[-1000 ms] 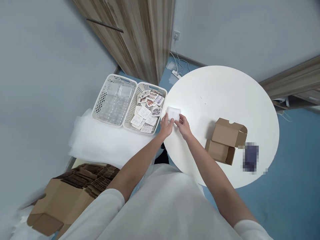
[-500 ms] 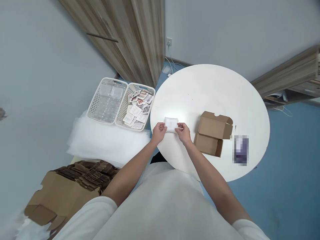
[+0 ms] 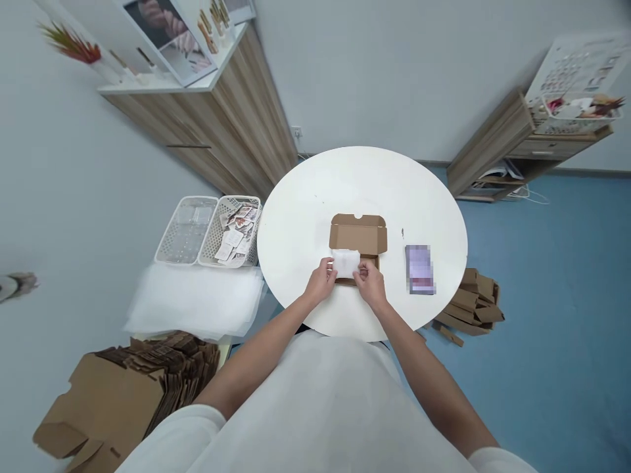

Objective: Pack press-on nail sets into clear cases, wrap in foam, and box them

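Left hand: the left hand (image 3: 321, 281) pinches the left end of a small white foam-wrapped packet (image 3: 346, 263), fingers closed on it.
Right hand: the right hand (image 3: 369, 284) grips the packet's right end the same way — both thumbs lie on top.
Packet: it sits over the front tray of the open cardboard box (image 3: 358, 238), touching or just above its near wall; which of the two I cannot tell.
Box: lid flap upright at the back, near the middle of the round white table (image 3: 305, 223).
Edges: the hands work just inside the table's near rim; a blurred purple card (image 3: 420, 268) lies near the box on the right.
Open room: bare tabletop to the left and behind the box.
Off the table: two white baskets (image 3: 207, 230) lie well apart at the left.
Change: half a second ago the packet was held on bare tabletop left of the box — it is now over the box.
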